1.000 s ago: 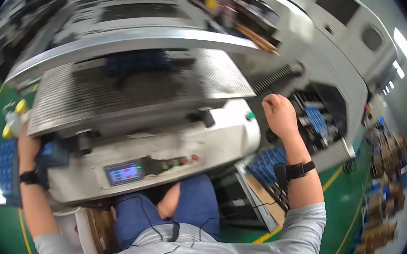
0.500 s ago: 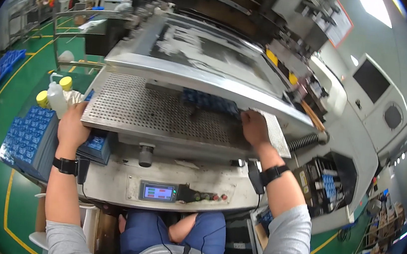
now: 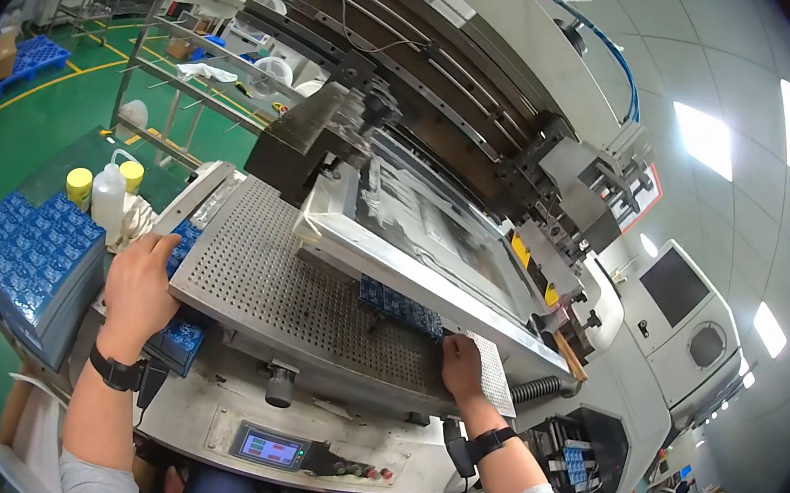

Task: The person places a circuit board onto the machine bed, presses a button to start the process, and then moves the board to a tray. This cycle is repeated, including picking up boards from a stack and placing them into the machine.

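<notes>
Bed [image 3: 253,255]: flat metal plate, perforated, front edge toward the operator. One blue sheet [image 3: 398,307] lies on it, right of the middle and set back from the front edge; its far side is hidden from view.

Side table [image 3: 63,168]: dark green top, located beyond the bed's left edge. A tall blue stack [image 3: 35,240] occupies its near end. Behind the stack, toward the far edge, stand one white bottle [image 3: 108,202] and two yellow jars [image 3: 79,183]. A pale cloth [image 3: 137,217] lies beside the bottle.
</notes>
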Action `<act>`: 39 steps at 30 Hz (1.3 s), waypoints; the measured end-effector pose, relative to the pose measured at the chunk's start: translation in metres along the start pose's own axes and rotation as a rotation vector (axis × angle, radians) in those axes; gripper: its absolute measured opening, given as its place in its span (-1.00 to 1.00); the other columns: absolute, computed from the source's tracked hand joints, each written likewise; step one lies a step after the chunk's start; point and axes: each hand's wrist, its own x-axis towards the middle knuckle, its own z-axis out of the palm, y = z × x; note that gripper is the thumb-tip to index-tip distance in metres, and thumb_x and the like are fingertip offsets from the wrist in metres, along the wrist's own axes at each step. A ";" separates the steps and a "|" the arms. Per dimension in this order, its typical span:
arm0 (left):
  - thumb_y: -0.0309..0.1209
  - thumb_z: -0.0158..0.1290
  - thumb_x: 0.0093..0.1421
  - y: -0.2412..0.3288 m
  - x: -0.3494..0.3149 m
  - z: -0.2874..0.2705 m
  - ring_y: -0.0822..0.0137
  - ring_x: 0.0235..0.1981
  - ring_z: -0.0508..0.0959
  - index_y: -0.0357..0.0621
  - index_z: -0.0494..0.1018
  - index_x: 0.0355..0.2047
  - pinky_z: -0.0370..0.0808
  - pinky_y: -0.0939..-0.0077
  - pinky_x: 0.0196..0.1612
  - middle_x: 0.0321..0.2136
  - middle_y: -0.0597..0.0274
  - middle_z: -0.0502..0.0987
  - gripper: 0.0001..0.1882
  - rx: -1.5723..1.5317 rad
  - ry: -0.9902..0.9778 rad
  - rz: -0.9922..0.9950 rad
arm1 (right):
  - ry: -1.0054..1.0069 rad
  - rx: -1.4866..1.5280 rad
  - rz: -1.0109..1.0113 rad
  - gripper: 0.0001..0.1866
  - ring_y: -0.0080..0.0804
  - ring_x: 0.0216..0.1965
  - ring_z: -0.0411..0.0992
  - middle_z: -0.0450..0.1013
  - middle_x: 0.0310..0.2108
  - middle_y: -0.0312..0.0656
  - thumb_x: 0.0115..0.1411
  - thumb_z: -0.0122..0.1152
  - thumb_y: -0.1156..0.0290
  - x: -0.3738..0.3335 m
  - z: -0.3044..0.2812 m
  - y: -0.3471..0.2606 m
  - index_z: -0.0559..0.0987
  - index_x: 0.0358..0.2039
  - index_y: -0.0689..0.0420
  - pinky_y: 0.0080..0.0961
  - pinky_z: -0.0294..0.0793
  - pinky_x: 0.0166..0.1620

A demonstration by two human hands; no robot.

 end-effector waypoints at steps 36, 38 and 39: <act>-0.53 0.13 -0.08 -0.009 0.002 0.007 -0.04 -0.08 0.46 -0.17 0.45 -0.06 0.38 0.20 0.01 -0.12 0.05 0.50 -0.52 -0.096 0.097 0.030 | 0.029 -0.101 -0.040 -0.76 0.01 -0.27 0.41 0.46 -0.36 0.06 0.31 0.01 0.30 0.001 0.010 0.016 0.51 -0.30 0.23 -0.27 0.37 -0.16; -0.53 0.13 -0.08 -0.009 0.002 0.007 -0.04 -0.08 0.46 -0.17 0.45 -0.06 0.38 0.20 0.01 -0.12 0.05 0.50 -0.52 -0.100 0.089 0.028 | 0.028 -0.100 -0.029 -0.76 0.01 -0.27 0.41 0.46 -0.37 0.06 0.31 0.01 0.30 0.001 0.010 0.017 0.51 -0.30 0.24 -0.27 0.37 -0.16; -0.53 0.13 -0.08 -0.009 0.002 0.007 -0.05 -0.08 0.46 -0.18 0.45 -0.06 0.38 0.20 0.01 -0.12 0.05 0.50 -0.52 -0.103 0.082 0.024 | 0.025 -0.104 -0.024 -0.75 0.01 -0.28 0.42 0.46 -0.37 0.07 0.31 0.00 0.30 0.000 0.010 0.018 0.51 -0.30 0.24 -0.27 0.37 -0.17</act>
